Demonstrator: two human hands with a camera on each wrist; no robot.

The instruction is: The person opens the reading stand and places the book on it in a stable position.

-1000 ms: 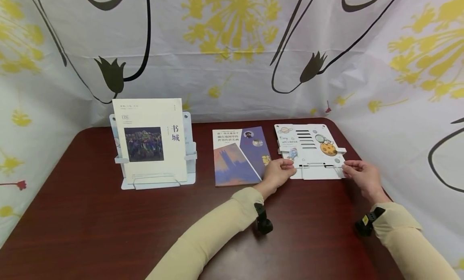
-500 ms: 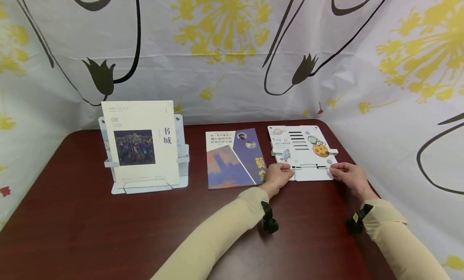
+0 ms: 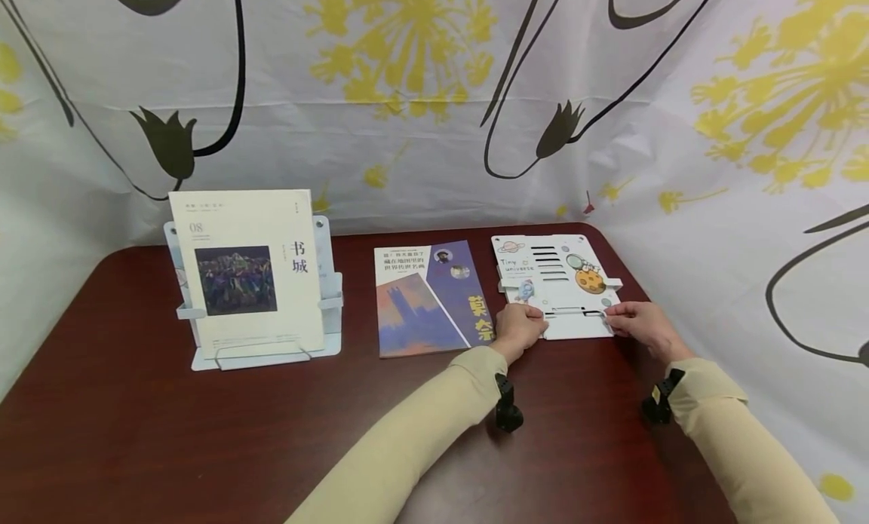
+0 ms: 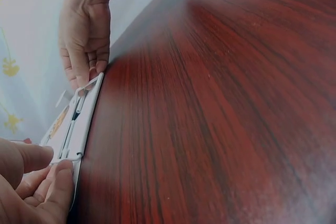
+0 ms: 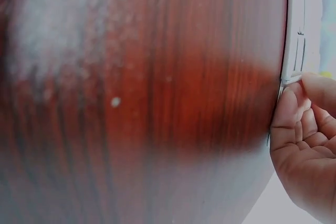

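Observation:
A white book stand with cartoon planets and the words "Tiny universe" lies folded flat at the table's back right. At its lower left corner, my left hand pinches the stand's front edge by the end of the thin wire page holder. My right hand pinches the opposite corner between thumb and fingers, as the right wrist view also shows near the white ledge. Just left of my left hand lies a purple and orange book, flat on the table.
A second, pale blue stand stands upright at the left, with a cream book resting on it behind a wire holder. The dark red wooden table meets a patterned cloth at the back and right.
The head view has turned slightly right, so everything sits further left in it. Both hands stay at the two lower corners of the white stand, which looks unchanged.

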